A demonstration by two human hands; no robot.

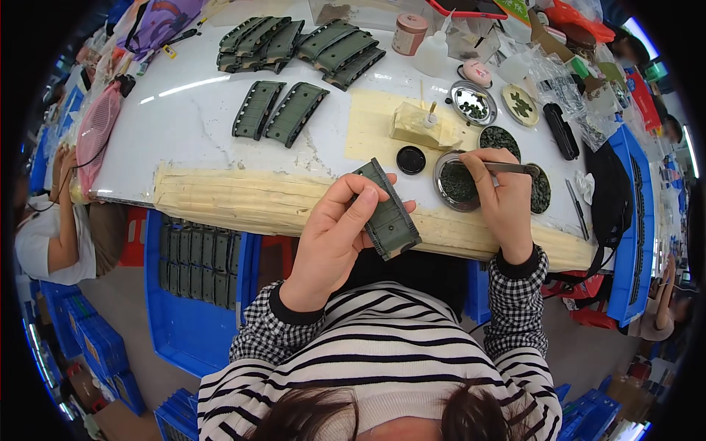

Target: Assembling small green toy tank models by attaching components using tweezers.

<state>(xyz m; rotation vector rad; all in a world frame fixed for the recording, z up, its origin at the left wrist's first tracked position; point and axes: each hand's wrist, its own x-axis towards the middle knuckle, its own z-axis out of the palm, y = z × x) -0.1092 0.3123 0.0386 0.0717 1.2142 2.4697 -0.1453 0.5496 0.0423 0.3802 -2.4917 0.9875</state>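
My left hand [323,228] is closed round a dark green, slightly curved panel [391,224] with toothed long edges, held tilted above the table's front edge. Steel tweezers [515,168] are pinched in my right hand [507,202]. Their tips point left over a round dish [437,184] full of small dark green pieces; whether they grip a piece is too small to tell. Close to that hand sit two more round containers of green pieces [500,140] [541,195]. A small black round dish [410,159] lies left of them.
Two green panels [294,114] lie at centre left, with stacked ones [261,44] behind. A yellow-taped block [419,126] holds upright sticks. Farther back stand a white squeeze bottle [432,53] and a pink tin [409,34]. A blue crate [187,331] below holds rows of panels.
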